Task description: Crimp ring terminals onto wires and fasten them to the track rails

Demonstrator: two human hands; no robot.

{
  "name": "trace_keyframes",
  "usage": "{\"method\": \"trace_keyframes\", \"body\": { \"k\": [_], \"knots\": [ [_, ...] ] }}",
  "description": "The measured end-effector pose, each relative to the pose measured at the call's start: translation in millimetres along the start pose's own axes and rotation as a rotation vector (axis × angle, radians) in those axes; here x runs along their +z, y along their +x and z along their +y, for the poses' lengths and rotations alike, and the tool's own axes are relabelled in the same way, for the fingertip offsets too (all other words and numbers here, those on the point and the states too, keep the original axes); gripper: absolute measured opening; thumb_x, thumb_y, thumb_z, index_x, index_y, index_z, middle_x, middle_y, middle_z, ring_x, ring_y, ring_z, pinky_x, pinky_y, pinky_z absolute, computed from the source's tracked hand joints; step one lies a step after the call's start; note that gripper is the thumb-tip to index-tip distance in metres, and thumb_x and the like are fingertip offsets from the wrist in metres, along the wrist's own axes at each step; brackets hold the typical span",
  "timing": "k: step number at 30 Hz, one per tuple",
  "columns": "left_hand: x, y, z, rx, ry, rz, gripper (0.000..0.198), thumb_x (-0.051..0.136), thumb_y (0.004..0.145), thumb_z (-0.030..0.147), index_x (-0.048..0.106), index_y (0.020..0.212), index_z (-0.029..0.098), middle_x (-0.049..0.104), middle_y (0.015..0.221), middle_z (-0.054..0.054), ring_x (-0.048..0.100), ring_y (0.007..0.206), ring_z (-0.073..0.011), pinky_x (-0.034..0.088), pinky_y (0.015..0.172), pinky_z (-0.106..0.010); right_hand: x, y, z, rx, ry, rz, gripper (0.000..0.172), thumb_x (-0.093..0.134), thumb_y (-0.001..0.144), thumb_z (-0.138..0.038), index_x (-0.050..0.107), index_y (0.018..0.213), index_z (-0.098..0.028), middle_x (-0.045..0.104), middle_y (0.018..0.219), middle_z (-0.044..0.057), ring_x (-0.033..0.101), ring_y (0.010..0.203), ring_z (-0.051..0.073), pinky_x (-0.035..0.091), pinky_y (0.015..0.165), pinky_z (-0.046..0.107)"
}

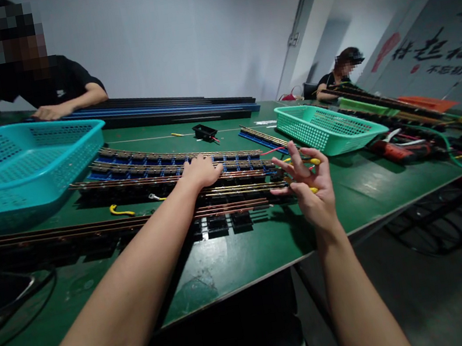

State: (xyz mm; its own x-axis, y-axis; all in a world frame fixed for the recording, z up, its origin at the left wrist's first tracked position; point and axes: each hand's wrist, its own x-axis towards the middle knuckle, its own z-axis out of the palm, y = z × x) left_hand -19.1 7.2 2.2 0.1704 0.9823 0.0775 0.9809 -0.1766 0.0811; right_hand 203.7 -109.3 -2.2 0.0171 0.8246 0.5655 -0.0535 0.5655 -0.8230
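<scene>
Several long strips with copper-coloured rails on blue and black bases lie side by side on the green table. My left hand (202, 172) is closed over one of these railed strips (152, 180), its fingertips hidden behind the hand. At the strips' right end, my right hand (315, 185) holds a tool with two yellow handle ends (315, 162), which looks like pliers. Its fingers are bent and partly spread around the handles; the jaws are hard to make out among the strip ends. A thin red wire (275, 149) shows just beyond these fingers.
A turquoise basket (78, 157) stands left, a green basket (333, 147) right. Nearby lie a black box (205, 132), a short yellow sleeved piece (122, 210) and a red-black tool (404, 150). Two other people sit at the table, one across at left, one far right.
</scene>
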Motion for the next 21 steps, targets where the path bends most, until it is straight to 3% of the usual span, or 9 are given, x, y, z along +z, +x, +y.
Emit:
{"method": "trace_keyframes", "body": {
  "k": [3,6,9,12,17,21],
  "knots": [
    [0.5,1,0,-0.009,0.002,-0.008,0.065,0.021,0.088,0.055,0.05,0.129,0.014,0.046,0.137,-0.018,0.046,0.121,-0.0322,0.035,0.097,-0.046,2,0,2,0.018,-0.007,-0.015,0.041,0.056,0.078,-0.019,0.038,0.111,-0.032,0.044,0.143,0.003,0.06,0.11,0.022,0.058,0.055,0.026],
    [0.5,1,0,-0.012,0.0,-0.009,0.065,0.022,0.088,0.054,0.05,0.129,0.013,0.046,0.136,-0.018,0.046,0.121,-0.0326,0.035,0.097,-0.046,5,-2,5,0.063,-0.043,-0.03,0.03,0.056,0.082,-0.029,0.043,0.108,-0.031,0.054,0.132,0.004,0.066,0.074,0.014,0.048,0.042,0.021],
    [-0.1,1,0,-0.01,-0.004,-0.01,0.064,0.022,0.088,0.055,0.05,0.129,0.013,0.046,0.136,-0.018,0.045,0.121,-0.0326,0.035,0.098,-0.046,6,-7,8,0.057,-0.206,-0.038,0.024,0.058,0.082,-0.035,0.051,0.104,-0.027,0.069,0.096,0.004,0.059,0.054,0.011,0.042,0.041,0.022],
    [-0.4,0,0,-0.014,-0.008,-0.012,0.064,0.022,0.088,0.055,0.049,0.129,0.015,0.046,0.137,-0.017,0.045,0.122,-0.0319,0.034,0.098,-0.046,6,-11,11,0.032,-0.346,-0.099,0.018,0.063,0.08,-0.033,0.058,0.094,-0.024,0.057,0.058,-0.003,0.053,0.047,0.012,0.039,0.044,0.024],
    [1.5,1,-1,-0.002,-0.008,0.002,0.065,0.022,0.088,0.055,0.049,0.129,0.013,0.046,0.136,-0.019,0.046,0.12,-0.0329,0.035,0.097,-0.048,8,-13,12,-0.007,-0.439,-0.12,0.015,0.062,0.08,-0.03,0.056,0.093,-0.025,0.042,0.053,-0.007,0.038,0.042,0.008,0.028,0.041,0.023],
    [1.6,2,0,-0.018,0.004,-0.003,0.063,0.023,0.088,0.056,0.05,0.128,0.015,0.047,0.136,-0.018,0.046,0.121,-0.0322,0.036,0.098,-0.047,10,-13,10,-0.008,-0.422,-0.094,0.023,0.063,0.079,-0.032,0.052,0.099,-0.026,0.056,0.066,-0.004,0.046,0.049,0.009,0.035,0.045,0.023]
  ]
}}
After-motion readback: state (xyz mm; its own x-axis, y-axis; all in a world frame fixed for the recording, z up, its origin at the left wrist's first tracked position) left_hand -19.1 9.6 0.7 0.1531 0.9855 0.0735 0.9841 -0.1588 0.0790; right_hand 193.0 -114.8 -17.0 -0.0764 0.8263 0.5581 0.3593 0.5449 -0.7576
